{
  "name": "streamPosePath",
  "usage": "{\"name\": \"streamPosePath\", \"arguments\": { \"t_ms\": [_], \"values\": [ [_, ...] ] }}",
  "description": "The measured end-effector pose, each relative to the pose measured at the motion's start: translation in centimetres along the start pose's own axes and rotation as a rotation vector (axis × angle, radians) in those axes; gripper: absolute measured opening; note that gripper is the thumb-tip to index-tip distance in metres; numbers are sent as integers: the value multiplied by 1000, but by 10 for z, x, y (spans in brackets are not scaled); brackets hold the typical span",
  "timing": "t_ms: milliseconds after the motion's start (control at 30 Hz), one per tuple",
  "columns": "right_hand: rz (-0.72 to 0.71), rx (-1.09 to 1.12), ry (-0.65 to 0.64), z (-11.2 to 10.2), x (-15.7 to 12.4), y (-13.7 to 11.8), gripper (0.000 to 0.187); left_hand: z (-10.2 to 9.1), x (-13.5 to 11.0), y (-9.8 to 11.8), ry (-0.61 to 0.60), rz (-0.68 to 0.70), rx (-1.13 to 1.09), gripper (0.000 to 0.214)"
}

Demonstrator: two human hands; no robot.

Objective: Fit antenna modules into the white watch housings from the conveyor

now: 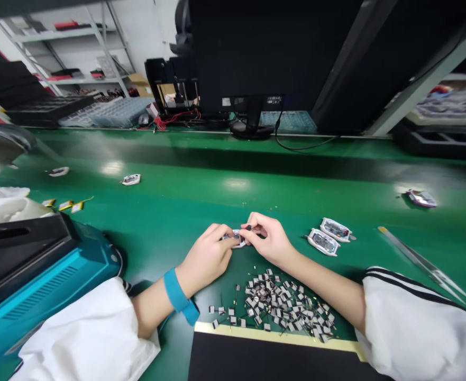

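Observation:
My left hand [208,254] is closed around a small white oval casing [236,239] resting on the green table, a blue strap on its wrist. My right hand [267,236] meets it from the right, its fingers pinched on a tiny dark part [248,227] at the casing's top. Two more white oval casings [323,242] [336,229] lie just right of my right hand. A heap of several small grey-and-black components [282,306] sits in front of my wrists.
A teal and black machine [38,275] stands at the left. Long tweezers [423,262] lie at the right. Stray casings [131,180] [422,198] dot the green table [217,185]. A monitor stand [252,127] and trays [109,112] line the back. A black mat [256,360] edges the front.

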State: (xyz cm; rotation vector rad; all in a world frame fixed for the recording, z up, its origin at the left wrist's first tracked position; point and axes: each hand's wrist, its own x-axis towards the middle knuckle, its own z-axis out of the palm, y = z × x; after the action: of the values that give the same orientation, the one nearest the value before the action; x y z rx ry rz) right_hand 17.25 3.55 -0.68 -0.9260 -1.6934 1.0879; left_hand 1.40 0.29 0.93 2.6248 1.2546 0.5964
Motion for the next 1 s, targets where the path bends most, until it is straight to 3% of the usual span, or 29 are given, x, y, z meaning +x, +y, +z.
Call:
{"name": "streamPosePath", "arguments": {
  "t_ms": [100,233,367,467,533,633,700,867,1000],
  "values": [
    [39,52,45,-5,1,-2,23,-4,-2,3,-8,-23,-13,33],
    [-96,-210,162,-20,-6,-5,12,-8,-11,10,6,-128,-86,40],
    [-196,-466,-30,-29,-11,-5,14,-8,-21,9,96,-189,-355,52],
    [-245,-550,-131,-26,-9,-5,11,-5,-18,-3,159,-198,-351,61],
    [-275,-579,-167,-21,-6,-3,11,-2,-11,-13,97,-158,-316,73],
    [-358,-673,-187,-14,-2,0,16,2,0,-22,-15,-96,-311,75],
    [-447,-791,-178,-11,-2,2,18,4,4,-24,-27,-113,-326,70],
    [-648,-1067,-165,-8,-7,-7,18,6,1,-18,94,-163,-446,67],
    [-666,-1050,-149,-8,-8,-16,21,7,-1,-11,177,-162,-586,63]
  ]
}}
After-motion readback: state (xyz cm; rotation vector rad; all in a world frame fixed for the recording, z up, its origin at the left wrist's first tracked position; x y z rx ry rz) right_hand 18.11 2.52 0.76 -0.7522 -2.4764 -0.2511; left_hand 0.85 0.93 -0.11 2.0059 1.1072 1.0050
